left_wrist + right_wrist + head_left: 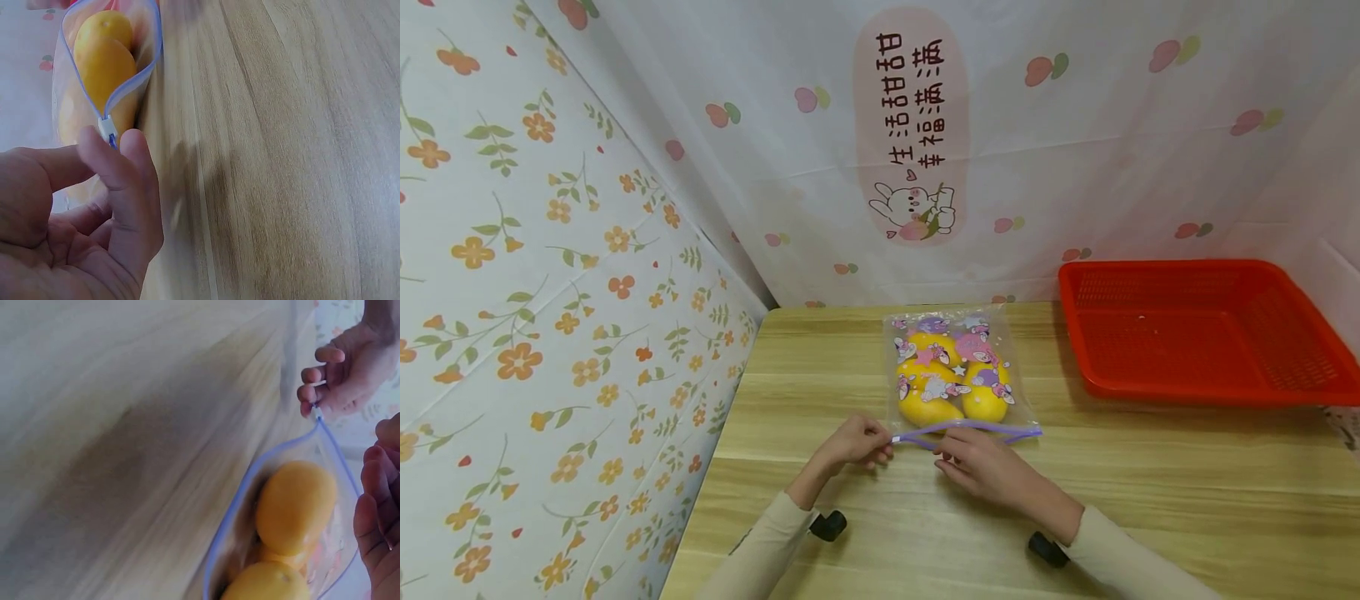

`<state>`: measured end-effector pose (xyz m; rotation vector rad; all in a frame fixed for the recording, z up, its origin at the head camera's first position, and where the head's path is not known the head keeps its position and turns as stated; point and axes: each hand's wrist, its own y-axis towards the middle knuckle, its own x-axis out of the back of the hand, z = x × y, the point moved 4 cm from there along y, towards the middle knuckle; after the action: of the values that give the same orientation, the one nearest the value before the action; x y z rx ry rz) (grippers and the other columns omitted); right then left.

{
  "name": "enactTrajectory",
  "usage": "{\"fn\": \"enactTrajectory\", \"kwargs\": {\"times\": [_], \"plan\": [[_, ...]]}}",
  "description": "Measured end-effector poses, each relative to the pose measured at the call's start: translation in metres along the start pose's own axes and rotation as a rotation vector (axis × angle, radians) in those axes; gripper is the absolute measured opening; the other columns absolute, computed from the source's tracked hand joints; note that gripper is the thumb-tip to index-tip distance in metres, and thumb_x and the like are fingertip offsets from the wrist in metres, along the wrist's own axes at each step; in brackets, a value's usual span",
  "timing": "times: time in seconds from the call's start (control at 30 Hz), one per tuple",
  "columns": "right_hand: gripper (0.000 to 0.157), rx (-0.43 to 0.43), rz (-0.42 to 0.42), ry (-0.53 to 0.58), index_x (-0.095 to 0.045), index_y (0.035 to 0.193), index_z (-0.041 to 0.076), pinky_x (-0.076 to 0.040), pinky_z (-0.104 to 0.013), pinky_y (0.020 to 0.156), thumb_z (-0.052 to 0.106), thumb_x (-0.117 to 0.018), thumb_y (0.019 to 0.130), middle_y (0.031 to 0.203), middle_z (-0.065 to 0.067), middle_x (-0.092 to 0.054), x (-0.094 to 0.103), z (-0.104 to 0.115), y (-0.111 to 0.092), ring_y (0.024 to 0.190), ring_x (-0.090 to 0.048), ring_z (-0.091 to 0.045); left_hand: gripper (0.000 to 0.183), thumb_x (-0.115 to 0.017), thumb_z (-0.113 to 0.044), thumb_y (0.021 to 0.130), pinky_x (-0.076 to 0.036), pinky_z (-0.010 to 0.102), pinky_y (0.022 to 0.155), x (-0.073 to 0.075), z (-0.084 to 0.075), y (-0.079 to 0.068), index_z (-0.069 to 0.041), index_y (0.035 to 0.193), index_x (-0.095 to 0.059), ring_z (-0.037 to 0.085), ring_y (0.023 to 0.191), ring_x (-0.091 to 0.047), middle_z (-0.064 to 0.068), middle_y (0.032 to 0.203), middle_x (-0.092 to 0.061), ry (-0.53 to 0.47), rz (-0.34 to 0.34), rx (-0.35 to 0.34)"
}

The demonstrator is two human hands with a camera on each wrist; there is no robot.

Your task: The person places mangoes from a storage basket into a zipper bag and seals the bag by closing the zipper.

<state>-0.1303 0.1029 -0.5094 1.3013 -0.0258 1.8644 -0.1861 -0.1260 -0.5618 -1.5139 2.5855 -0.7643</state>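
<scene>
A clear zip bag with pink and purple cartoon prints lies on the table, its mouth toward me. Several smooth yellow-orange fruits, some mango-shaped, are inside. At the bag's left corner, my left hand pinches the end of the purple zip between thumb and finger. A white slider sits just beyond those fingertips, and the zip strips spread apart from there. My right hand is at the middle of the mouth with loosely bent fingers, fingertips right at the purple edge.
A red plastic basket stands at the right on the wood-grain table. Behind the table hangs a white printed curtain, and a flowered one covers the left side. Black wrist cameras sit below both hands.
</scene>
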Motion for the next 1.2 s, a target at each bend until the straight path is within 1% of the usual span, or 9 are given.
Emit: {"fn": "enactTrajectory", "kwargs": {"times": [0.2, 0.37, 0.63, 0.73, 0.8, 0.9, 0.97, 1.1, 1.2], "plan": [[0.023, 0.103, -0.028, -0.095, -0.070, 0.106, 0.010, -0.053, -0.033, 0.078, 0.007, -0.081, 0.085, 0.100, 0.001, -0.062, 0.000, 0.003, 0.009, 0.091, -0.058, -0.014, 0.020, -0.056, -0.004, 0.104, -0.060, 0.030, 0.061, -0.002, 0.001, 0.000, 0.012, 0.097, -0.066, 0.012, 0.063, -0.065, 0.011, 0.078, -0.069, -0.071, 0.022, 0.013], [0.025, 0.152, -0.045, -0.176, -0.072, 0.110, 0.009, -0.048, -0.036, 0.083, 0.010, -0.080, 0.086, 0.103, 0.001, -0.060, -0.008, 0.004, 0.019, 0.094, -0.054, -0.018, 0.020, -0.055, -0.004, 0.104, -0.060, 0.031, 0.062, -0.003, 0.001, 0.000, 0.009, 0.093, -0.066, 0.013, 0.063, -0.065, 0.011, 0.077, -0.069, -0.099, 0.036, 0.022], [0.020, 0.210, -0.066, -0.326, -0.071, 0.104, 0.006, -0.044, -0.034, 0.076, 0.009, -0.079, 0.086, 0.099, -0.004, -0.058, -0.035, 0.003, 0.034, 0.089, -0.051, -0.022, 0.021, -0.055, -0.004, 0.103, -0.057, 0.024, 0.057, -0.004, 0.000, 0.000, 0.008, 0.091, -0.067, 0.011, 0.060, -0.062, 0.007, 0.075, -0.066, -0.085, 0.008, 0.039], [0.012, 0.223, -0.073, -0.370, -0.071, 0.106, 0.006, -0.043, -0.034, 0.074, 0.007, -0.063, 0.097, 0.101, -0.006, -0.059, -0.045, 0.002, 0.036, 0.089, -0.051, -0.023, 0.021, -0.055, -0.005, 0.102, -0.056, 0.023, 0.056, -0.004, 0.000, 0.000, 0.008, 0.090, -0.067, 0.010, 0.059, -0.060, 0.007, 0.075, -0.065, -0.082, 0.003, 0.042], [0.027, 0.221, -0.079, -0.412, -0.071, 0.108, 0.005, -0.044, -0.035, 0.075, 0.010, -0.044, 0.106, 0.103, -0.007, -0.059, -0.051, 0.000, 0.036, 0.090, -0.052, -0.025, 0.020, -0.055, -0.004, 0.102, -0.056, 0.023, 0.056, -0.004, -0.001, 0.000, 0.008, 0.091, -0.067, 0.010, 0.059, -0.060, 0.007, 0.075, -0.065, -0.086, 0.004, 0.038], [0.050, 0.206, -0.088, -0.473, -0.072, 0.109, 0.006, -0.045, -0.036, 0.076, 0.015, -0.023, 0.111, 0.104, -0.007, -0.059, -0.059, -0.004, 0.036, 0.093, -0.054, -0.025, 0.020, -0.056, -0.004, 0.101, -0.056, 0.023, 0.056, -0.005, -0.002, -0.001, 0.009, 0.091, -0.067, 0.011, 0.060, -0.060, 0.007, 0.075, -0.065, -0.093, 0.012, 0.035], [0.049, 0.204, -0.097, -0.500, -0.074, 0.108, 0.007, -0.046, -0.036, 0.076, 0.015, -0.026, 0.111, 0.105, -0.007, -0.060, -0.062, -0.006, 0.036, 0.094, -0.055, -0.026, 0.020, -0.056, -0.004, 0.100, -0.056, 0.023, 0.056, -0.005, -0.003, -0.001, 0.010, 0.091, -0.066, 0.011, 0.060, -0.060, 0.007, 0.076, -0.065, -0.096, 0.020, 0.029], [0.033, 0.214, -0.109, -0.516, -0.076, 0.108, 0.007, -0.049, -0.036, 0.080, 0.012, -0.044, 0.101, 0.107, -0.006, -0.065, -0.063, -0.009, 0.036, 0.099, -0.059, -0.025, 0.021, -0.054, -0.003, 0.101, -0.057, 0.024, 0.057, -0.005, -0.004, -0.001, 0.011, 0.092, -0.067, 0.011, 0.062, -0.060, 0.009, 0.078, -0.066, -0.103, 0.021, 0.021], [0.029, 0.228, -0.108, -0.509, -0.076, 0.109, 0.007, -0.051, -0.037, 0.085, 0.010, -0.050, 0.096, 0.110, -0.006, -0.068, -0.064, -0.009, 0.036, 0.104, -0.063, -0.025, 0.021, -0.053, -0.002, 0.101, -0.057, 0.025, 0.058, -0.005, -0.005, -0.002, 0.011, 0.093, -0.067, 0.012, 0.062, -0.061, 0.009, 0.078, -0.067, -0.107, 0.017, 0.013]]}}
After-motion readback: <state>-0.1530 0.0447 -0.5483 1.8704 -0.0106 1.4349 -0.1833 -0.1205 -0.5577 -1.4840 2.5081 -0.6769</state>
